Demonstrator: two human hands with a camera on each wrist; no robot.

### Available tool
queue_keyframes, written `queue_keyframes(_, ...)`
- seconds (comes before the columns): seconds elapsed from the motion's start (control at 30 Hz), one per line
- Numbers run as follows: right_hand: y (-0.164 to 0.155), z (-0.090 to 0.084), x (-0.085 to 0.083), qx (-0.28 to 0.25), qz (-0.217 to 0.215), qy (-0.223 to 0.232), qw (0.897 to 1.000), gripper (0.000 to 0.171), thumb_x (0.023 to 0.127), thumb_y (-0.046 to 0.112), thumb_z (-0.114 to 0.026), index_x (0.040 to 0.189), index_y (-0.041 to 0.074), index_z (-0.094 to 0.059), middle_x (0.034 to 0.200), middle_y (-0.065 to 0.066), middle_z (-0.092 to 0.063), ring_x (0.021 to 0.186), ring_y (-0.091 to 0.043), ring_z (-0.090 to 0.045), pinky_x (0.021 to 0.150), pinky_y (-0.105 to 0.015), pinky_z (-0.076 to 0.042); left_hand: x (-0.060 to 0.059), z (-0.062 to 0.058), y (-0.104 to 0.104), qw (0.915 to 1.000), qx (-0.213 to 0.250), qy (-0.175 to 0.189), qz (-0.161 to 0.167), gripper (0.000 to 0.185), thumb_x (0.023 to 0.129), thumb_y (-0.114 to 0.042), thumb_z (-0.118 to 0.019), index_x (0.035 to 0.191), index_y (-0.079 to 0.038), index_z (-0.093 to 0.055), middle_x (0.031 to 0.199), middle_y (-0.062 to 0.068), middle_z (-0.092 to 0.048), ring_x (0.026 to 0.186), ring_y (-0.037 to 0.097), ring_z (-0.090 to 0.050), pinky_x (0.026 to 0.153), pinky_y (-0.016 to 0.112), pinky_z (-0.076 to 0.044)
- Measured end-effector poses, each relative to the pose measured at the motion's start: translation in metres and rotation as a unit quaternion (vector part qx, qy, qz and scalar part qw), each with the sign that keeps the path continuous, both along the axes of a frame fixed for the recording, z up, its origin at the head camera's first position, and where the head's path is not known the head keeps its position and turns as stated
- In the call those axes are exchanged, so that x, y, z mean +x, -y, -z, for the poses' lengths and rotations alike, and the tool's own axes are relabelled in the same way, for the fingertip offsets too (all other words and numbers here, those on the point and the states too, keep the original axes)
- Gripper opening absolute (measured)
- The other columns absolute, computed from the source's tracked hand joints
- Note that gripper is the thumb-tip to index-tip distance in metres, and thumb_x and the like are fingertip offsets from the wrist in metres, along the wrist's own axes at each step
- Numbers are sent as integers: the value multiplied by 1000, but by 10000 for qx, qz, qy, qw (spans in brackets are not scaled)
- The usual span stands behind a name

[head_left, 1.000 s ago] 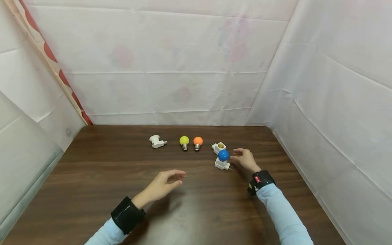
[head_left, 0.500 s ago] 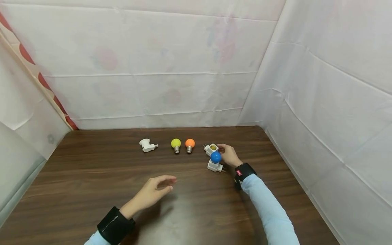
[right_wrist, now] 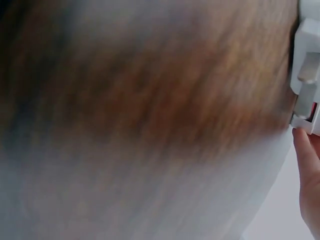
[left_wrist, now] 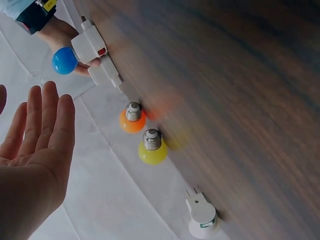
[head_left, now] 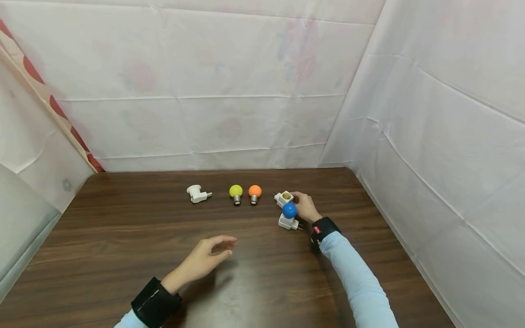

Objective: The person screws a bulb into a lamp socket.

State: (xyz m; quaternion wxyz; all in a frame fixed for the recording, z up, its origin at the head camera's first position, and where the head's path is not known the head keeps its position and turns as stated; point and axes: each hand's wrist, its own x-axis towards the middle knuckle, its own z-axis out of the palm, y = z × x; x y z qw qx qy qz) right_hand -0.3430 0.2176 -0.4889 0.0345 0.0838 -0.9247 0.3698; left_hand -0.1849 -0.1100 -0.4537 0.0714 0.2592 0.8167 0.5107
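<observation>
A makeshift recording booth rather than a lived-in room: creased white sheets [head_left: 229, 118] hang as walls on three sides around a dark wood table [head_left: 123, 237] bearing only small bulbs [head_left: 245, 193] and sockets [head_left: 196, 193].

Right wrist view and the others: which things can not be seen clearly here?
- Right wrist view: the table is motion-blurred; the empty socket is cut by the right edge.
- Head view: the right hand hides its own fingertips behind that socket, so the grip is unclear.
- Left wrist view: the left hand is cut by the left edge, thumb unseen.
</observation>
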Motion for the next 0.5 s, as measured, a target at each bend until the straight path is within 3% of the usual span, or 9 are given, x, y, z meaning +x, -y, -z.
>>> queue_keyframes(0.5,-12,-11,4,-138,-11,154,9998,45,79,3,-66,123,-4,-54,111,-22,-63,99,-28,-63,84,-38,-52,4,-2,4,10000,30,7,-63,29,90,-11,-57,117,-3,-58,115,16,-62,103,25,-62,84,23,-50)
